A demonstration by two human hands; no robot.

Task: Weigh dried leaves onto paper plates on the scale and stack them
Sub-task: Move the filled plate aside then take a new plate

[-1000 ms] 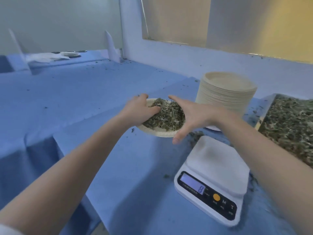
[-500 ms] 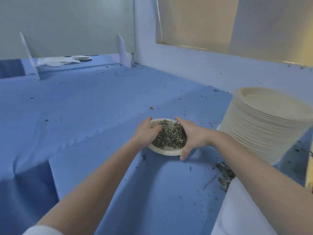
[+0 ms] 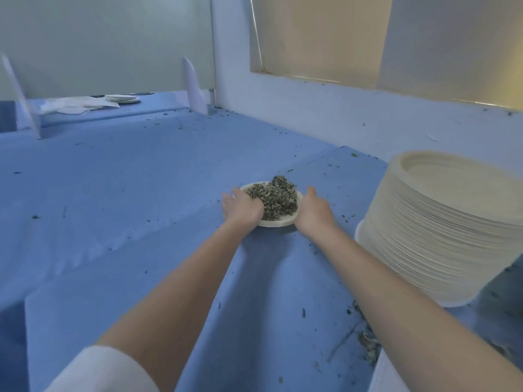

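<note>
A paper plate (image 3: pixel 276 222) heaped with dried leaves (image 3: pixel 276 198) sits low over the blue table, far out in front of me. My left hand (image 3: pixel 242 207) grips its left rim, thumb lying on the leaves. On the right rim my right hand (image 3: pixel 312 212) holds the plate with its thumb raised and its fingers hidden behind the edge. Whether the plate touches the cloth I cannot tell. A white corner of the scale (image 3: pixel 380 374) shows at the bottom right edge.
A tall stack of empty paper plates (image 3: pixel 441 230) stands close to my right forearm. Loose leaf scraps (image 3: pixel 368 340) lie beside the scale. A blue cloth (image 3: pixel 127 193) covers the table. Far back left lie a few plates (image 3: pixel 123 98) and white paper.
Both hands carried the filled plate from beside the scale forward and left, then lowered it toward the cloth. The view turned left, so the scale and the leaf tray slid out of sight.
</note>
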